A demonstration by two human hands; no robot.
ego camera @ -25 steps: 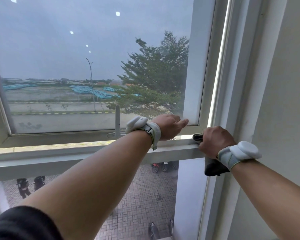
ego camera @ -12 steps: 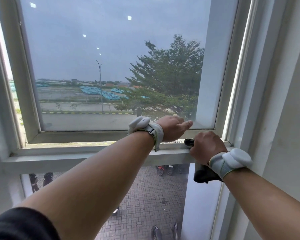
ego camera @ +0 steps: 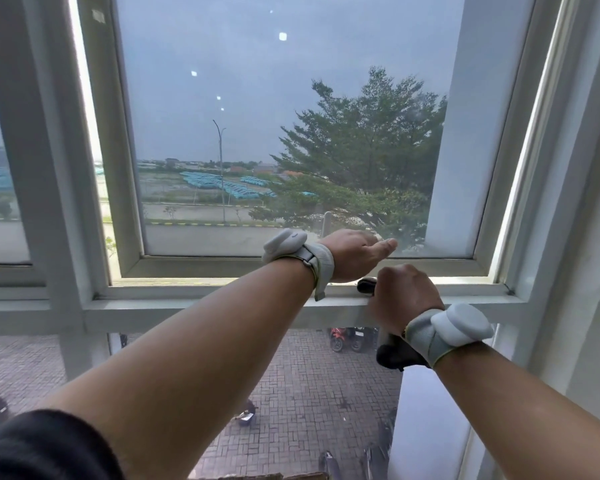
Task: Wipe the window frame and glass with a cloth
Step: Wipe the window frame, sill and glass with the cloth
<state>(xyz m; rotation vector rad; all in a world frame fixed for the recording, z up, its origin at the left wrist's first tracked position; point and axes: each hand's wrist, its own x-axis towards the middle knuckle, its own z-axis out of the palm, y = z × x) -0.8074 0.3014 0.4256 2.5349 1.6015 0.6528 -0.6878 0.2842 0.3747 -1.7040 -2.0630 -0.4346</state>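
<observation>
Ok, our right hand point(ego camera: 404, 296) grips dark cloth point(ego camera: 395, 355) on the horiz. frame rail point(ego camera: 187, 306), cloth hanging below it. Left hand point(ego camera: 355, 252) just beyond, at sash bottom, thumb out, fingers hidden; grip unclear. Glass point(ego camera: 257, 133) behind.

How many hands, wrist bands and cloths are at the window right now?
Hands: 2, left hand and right hand
Wrist bands: 2, left band and right band
Cloths: 1, dark cloth gripped by the right hand on the frame
Total: 5
</observation>
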